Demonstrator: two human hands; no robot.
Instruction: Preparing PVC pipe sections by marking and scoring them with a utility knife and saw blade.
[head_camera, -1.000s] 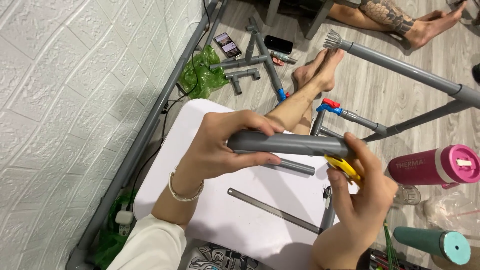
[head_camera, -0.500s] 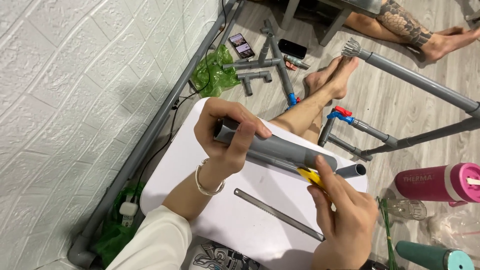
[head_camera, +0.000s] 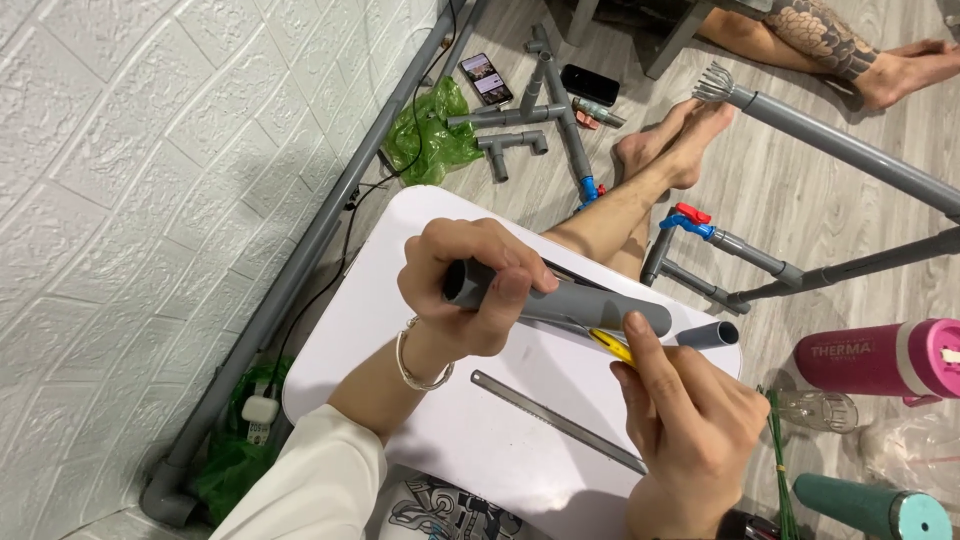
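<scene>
Table (head_camera: 400, 300), small, white, rounded corners, set on grey wood-look floor (head_camera: 800, 200) against a white textured wall (head_camera: 150, 150). Beyond the hands: pipe fittings (head_camera: 520, 125), two phones, a green plastic bag (head_camera: 428, 135), the person's own bare feet (head_camera: 670, 150). Right of the hands: pink flask (head_camera: 880, 358), teal bottle (head_camera: 870, 507).

Grey PVC pipe (head_camera: 590, 303), short, smooth, open-ended, held about level above the table. A second, thinner pipe end (head_camera: 712, 335) lies just past its right end. A hacksaw blade (head_camera: 555, 420) lies flat on the table below both hands.

Left hand (head_camera: 470, 295): grip wrapped tight round the pipe's left end, bracelet at wrist, white sleeve. Right hand (head_camera: 690, 420): fingers pinching a yellow tool (head_camera: 612, 345), thumb touching the pipe's right end; the tool sits under the pipe.
</scene>
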